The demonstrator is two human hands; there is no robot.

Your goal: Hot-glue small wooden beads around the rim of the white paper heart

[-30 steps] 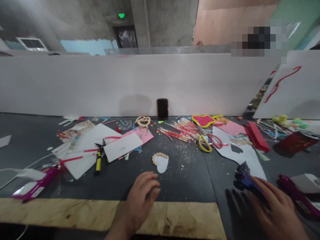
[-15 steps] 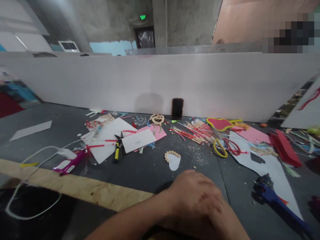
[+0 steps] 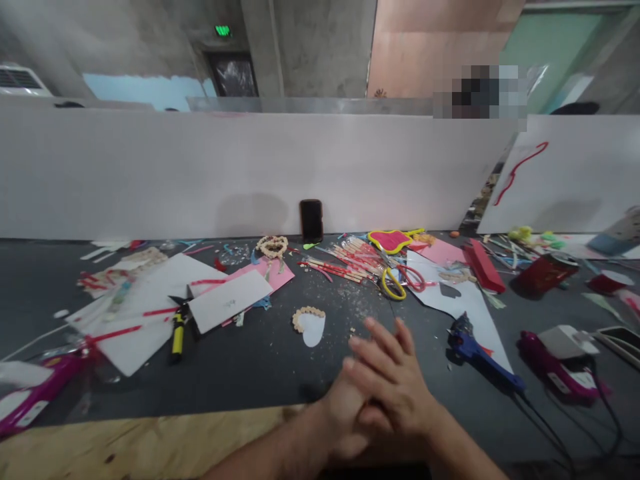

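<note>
My two hands meet over the near edge of the table, right hand laid across the left. The fingers of my right hand (image 3: pixel 395 383) are stretched out and partly spread, pointing up and left. My left hand (image 3: pixel 343 407) lies against its palm, and its fingers are mostly hidden and blurred. No object shows in either hand. Just beyond them a white heart-shaped paper (image 3: pixel 314 329) lies flat, with small beige pieces along its upper left edge. A beige heart-shaped ring (image 3: pixel 273 247) sits farther back on pink paper.
Yellow-handled pliers (image 3: pixel 177 333) and white sheets (image 3: pixel 150 313) lie to the left. Scissors (image 3: pixel 394 285), patterned sticks (image 3: pixel 357 260) and a blue glue gun (image 3: pixel 480 357) are to the right. A phone (image 3: pixel 311 221) leans on the white partition (image 3: pixel 200 160). A red can (image 3: pixel 545 275) stands far right.
The view has turned right, bringing the red can and a second purple device into sight. My right hand's fingers have opened outward across the left hand. The paper heart stays on the table.
</note>
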